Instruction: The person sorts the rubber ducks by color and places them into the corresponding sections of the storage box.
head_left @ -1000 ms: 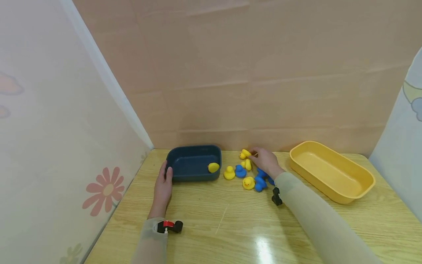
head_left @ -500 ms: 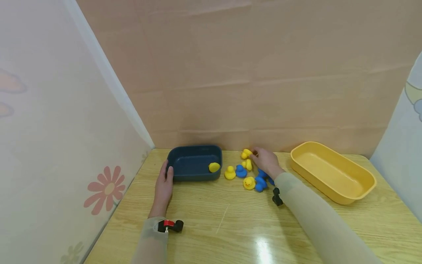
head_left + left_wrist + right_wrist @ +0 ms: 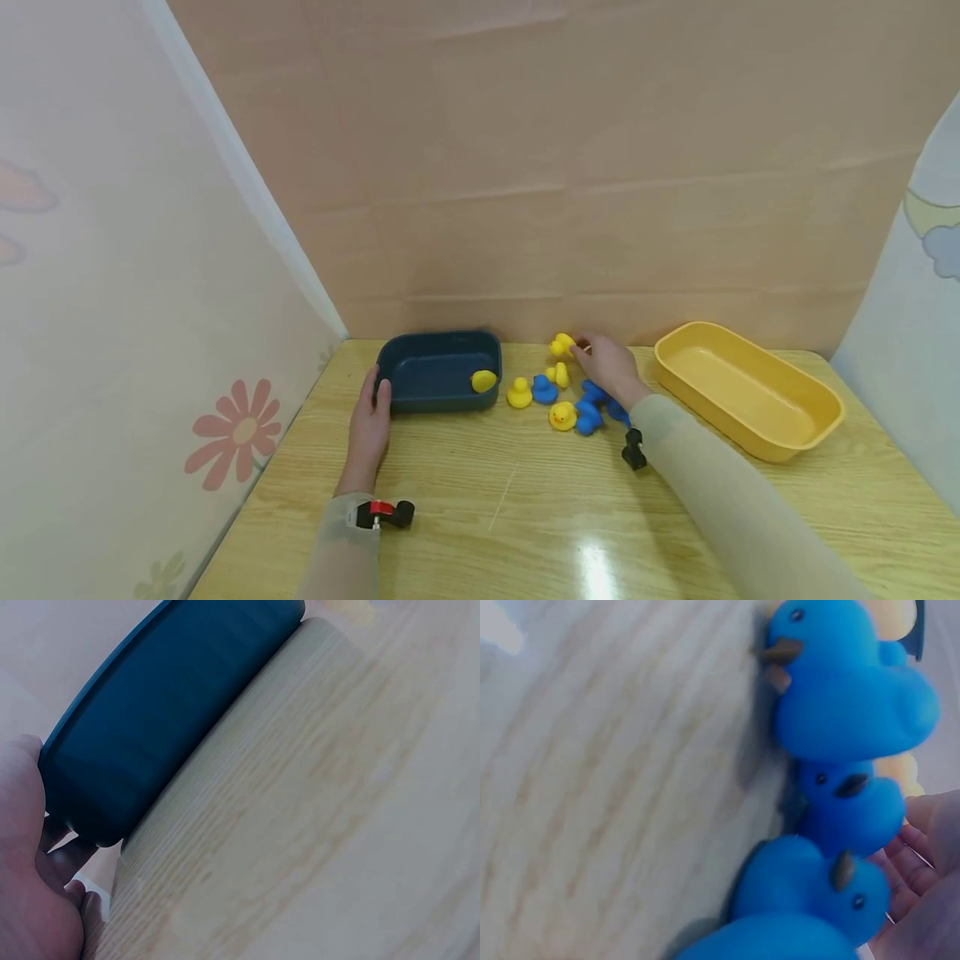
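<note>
In the head view my left hand (image 3: 370, 421) rests against the left end of a dark blue basin (image 3: 438, 408), its thumb at the near corner. The left wrist view shows that hand's fingers (image 3: 71, 855) fairly straight against the basin's end wall (image 3: 150, 712). My right hand (image 3: 609, 367) pinches a yellow rubber duck (image 3: 560, 344) near the back wall. Below it lie another yellow duck (image 3: 557, 375) and several blue ducks (image 3: 588, 417). In the right wrist view blue ducks (image 3: 847, 690) stand in front of the hand (image 3: 930, 877), and its fingertips are partly hidden.
One yellow duck (image 3: 483, 382) lies inside the dark basin. Beside it on the wooden table (image 3: 465, 500) are a yellow duck (image 3: 519, 393), a blue duck (image 3: 544, 390) and another yellow duck (image 3: 562, 416). A yellow basin (image 3: 750, 392) stands at the right.
My right hand has raised the yellow duck slightly, up and away from the duck below it. My left hand stays at the dark basin.
</note>
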The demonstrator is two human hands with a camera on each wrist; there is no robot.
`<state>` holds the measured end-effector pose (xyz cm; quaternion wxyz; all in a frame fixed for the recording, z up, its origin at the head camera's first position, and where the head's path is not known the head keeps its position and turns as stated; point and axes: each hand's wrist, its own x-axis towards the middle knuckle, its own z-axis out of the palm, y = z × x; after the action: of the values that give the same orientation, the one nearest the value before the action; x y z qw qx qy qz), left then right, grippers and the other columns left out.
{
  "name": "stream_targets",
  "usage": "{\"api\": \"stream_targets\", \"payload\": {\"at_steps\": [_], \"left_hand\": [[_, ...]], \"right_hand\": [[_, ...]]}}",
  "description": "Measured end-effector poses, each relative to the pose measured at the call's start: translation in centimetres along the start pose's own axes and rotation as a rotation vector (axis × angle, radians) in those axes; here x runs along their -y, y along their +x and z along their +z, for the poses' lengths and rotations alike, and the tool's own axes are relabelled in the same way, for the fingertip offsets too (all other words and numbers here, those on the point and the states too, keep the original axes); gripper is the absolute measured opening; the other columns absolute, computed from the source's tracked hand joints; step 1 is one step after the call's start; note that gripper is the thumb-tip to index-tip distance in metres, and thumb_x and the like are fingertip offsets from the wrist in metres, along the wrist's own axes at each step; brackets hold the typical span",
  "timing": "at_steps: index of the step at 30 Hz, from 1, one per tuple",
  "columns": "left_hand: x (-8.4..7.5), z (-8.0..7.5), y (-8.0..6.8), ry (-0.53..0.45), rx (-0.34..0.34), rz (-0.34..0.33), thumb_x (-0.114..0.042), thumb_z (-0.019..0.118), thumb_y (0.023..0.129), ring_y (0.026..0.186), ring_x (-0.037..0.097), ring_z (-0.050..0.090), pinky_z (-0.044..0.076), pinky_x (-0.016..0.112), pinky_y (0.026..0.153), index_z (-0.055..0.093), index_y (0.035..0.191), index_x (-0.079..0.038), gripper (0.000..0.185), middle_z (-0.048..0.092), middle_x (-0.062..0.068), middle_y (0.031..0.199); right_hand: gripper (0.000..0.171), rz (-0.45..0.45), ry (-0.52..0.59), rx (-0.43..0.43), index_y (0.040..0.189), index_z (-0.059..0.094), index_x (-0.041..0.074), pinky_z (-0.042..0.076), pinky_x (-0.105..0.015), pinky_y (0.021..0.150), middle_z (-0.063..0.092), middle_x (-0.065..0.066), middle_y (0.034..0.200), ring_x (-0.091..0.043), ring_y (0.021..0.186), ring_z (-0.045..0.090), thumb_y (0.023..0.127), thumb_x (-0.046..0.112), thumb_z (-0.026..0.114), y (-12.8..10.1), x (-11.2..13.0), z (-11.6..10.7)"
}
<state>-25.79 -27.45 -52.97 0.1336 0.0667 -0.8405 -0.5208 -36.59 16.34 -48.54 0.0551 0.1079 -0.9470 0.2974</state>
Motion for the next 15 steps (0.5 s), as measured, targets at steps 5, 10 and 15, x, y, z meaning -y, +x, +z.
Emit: {"api": "stream_targets", "payload": {"at_steps": [5,10,15], "left_hand": [[-0.1,-0.1,-0.1,0.003,0.001,0.003,-0.053,0.041,0.119,0.165,0.040,0.025,0.023,0.062,0.132,0.027,0.178,-0.023,0.067,0.028,0.013,0.180],[0.1,0.0,-0.1,0.001,0.001,0.004,-0.061,0.040,0.117,0.165,0.040,0.026,0.023,0.062,0.132,0.027,0.178,-0.024,0.072,0.028,0.013,0.180],[0.3,0.0,0.0,-0.004,0.004,0.005,-0.060,0.039,0.117,0.165,0.040,0.025,0.023,0.063,0.131,0.026,0.178,-0.024,0.072,0.028,0.014,0.180]], "right_hand": [[0.032,-0.033,0.040,-0.023,0.132,0.073,0.002,0.058,-0.057,0.097,0.076,-0.018,0.126,-0.037,0.111,0.071,0.114,0.027,0.065,-0.4,1.0,-0.1],[0.033,-0.050,0.081,-0.045,0.132,0.075,0.005,0.059,-0.055,0.094,0.076,-0.015,0.123,-0.035,0.108,0.072,0.113,0.030,0.066,-0.5,2.2,0.3],[0.033,-0.067,0.106,-0.035,0.133,0.074,0.006,0.060,-0.053,0.096,0.076,-0.013,0.124,-0.035,0.110,0.072,0.113,0.031,0.066,-0.6,4.0,0.3]]}}
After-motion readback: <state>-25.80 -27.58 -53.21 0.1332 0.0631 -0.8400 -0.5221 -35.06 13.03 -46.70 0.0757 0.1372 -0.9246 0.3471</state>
